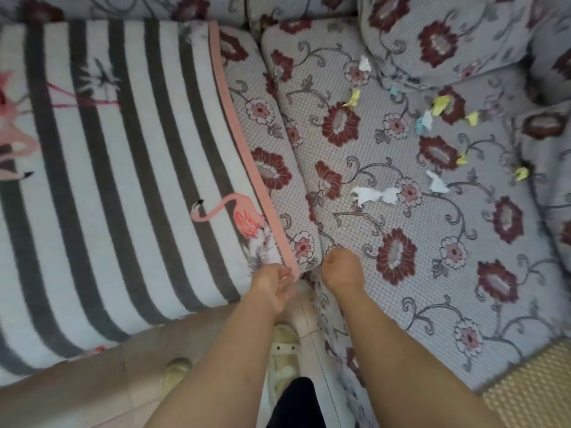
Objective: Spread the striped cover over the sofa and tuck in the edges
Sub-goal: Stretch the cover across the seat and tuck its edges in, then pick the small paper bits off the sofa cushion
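The striped cover (117, 180), grey and white with pink flamingos and a pink border, lies flat over the left seat of the sofa (432, 227). My left hand (273, 287) pinches the cover's near right corner at the pink border. My right hand (341, 268) sits just to its right, fingers curled down into the gap between the two seat cushions; I cannot tell whether it holds fabric. The sofa's floral grey and maroon upholstery shows bare on the middle and right seats.
Several small scraps of white, yellow and blue paper (374, 194) lie scattered on the right seat. Floral back cushions (445, 35) line the top. A woven mat (531, 393) is at the lower right. My sandalled foot (282, 350) stands on tiled floor.
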The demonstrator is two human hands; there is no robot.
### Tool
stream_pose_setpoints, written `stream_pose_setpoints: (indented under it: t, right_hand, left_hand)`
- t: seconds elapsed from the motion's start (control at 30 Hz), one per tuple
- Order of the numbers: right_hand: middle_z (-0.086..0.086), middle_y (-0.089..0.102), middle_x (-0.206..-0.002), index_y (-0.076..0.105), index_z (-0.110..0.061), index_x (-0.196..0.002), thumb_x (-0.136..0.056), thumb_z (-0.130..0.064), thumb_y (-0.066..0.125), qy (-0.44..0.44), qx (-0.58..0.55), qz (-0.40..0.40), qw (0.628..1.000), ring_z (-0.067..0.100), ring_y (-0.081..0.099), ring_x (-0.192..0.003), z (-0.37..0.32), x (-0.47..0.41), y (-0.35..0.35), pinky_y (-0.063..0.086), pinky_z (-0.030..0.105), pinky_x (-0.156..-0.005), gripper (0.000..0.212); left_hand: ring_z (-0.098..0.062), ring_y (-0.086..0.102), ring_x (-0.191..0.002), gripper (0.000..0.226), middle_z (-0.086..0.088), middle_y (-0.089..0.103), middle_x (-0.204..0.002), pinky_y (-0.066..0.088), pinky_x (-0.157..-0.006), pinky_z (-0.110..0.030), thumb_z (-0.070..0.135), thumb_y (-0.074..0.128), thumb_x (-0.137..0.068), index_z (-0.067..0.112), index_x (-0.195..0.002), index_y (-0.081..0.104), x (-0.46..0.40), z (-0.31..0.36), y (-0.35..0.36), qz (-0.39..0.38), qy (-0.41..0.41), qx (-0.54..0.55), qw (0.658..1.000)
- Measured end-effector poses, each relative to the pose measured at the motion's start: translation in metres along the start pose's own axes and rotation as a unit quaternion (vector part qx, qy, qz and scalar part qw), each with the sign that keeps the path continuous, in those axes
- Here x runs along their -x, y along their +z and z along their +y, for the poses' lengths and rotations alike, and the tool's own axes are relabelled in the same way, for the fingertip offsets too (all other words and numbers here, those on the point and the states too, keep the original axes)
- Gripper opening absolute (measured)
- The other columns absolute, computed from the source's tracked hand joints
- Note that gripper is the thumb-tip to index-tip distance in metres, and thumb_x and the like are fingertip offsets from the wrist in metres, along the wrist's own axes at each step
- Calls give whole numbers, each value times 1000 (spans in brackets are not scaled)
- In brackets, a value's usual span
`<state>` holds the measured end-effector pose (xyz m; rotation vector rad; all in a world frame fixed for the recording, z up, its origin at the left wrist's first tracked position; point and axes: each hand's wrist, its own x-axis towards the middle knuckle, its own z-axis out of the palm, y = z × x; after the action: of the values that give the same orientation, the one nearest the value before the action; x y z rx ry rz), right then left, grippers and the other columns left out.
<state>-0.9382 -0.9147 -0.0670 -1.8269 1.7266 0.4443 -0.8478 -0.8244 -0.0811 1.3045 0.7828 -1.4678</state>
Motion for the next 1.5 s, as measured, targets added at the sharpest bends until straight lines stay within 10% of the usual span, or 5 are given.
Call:
stream_pose_setpoints:
  t: [0.5, 0.7, 1.03, 1.23, 1.5]
  right_hand:
    - [12, 64, -105, 65, -8, -102, -89, -6, 47, -54, -47, 95, 993, 30, 60, -95, 25, -100, -136, 52, 36, -76, 22]
    - [5, 10, -158, 15, -42, -145, -90, -12, 54, -218, 120, 22, 968, 34, 11, -144, 42, -158, -124, 21, 61, -109, 75]
    - [8, 53, -125, 67, -17, -116, -76, 6, 65, -382, 84, -36, 920, 26, 48, -113, 64, -206, -114, 48, 40, -88, 46]
    - [11, 53, -111, 62, -8, -117, -85, 6, 55, -310, 10, 24, 950, 25, 52, -99, 69, -240, -165, 50, 33, -73, 36]
    - [8, 43, -132, 60, -17, -113, -81, -4, 62, -192, 36, 112, 974, 24, 39, -122, 122, -280, -206, 43, 42, -102, 36]
  left_hand:
    - [-20, 60, -104, 32, -7, 63, -110, 53, -85, -31, 14, 46, -98, 6, -129, 50, 1, 71, 197, -52, 97, -172, 979]
    - [-23, 59, -80, 17, -11, 65, -90, 51, -78, -37, 17, 47, -96, 9, -94, 62, -52, 86, 268, 16, 130, -267, 955]
    - [-26, 65, -95, 20, -7, 69, -106, 54, -88, -41, 7, 51, -91, 13, -103, 65, -94, 129, 332, 122, 347, -467, 804]
    - [-11, 61, -88, 34, -3, 60, -126, 33, -50, -10, 4, 51, -89, 15, -120, 60, -95, 154, 378, 145, 438, -594, 660]
    - [-37, 11, -141, 49, -13, 16, -153, 23, -111, -56, 15, 56, -85, 25, -132, 48, -111, 184, 389, 223, 422, -721, 503]
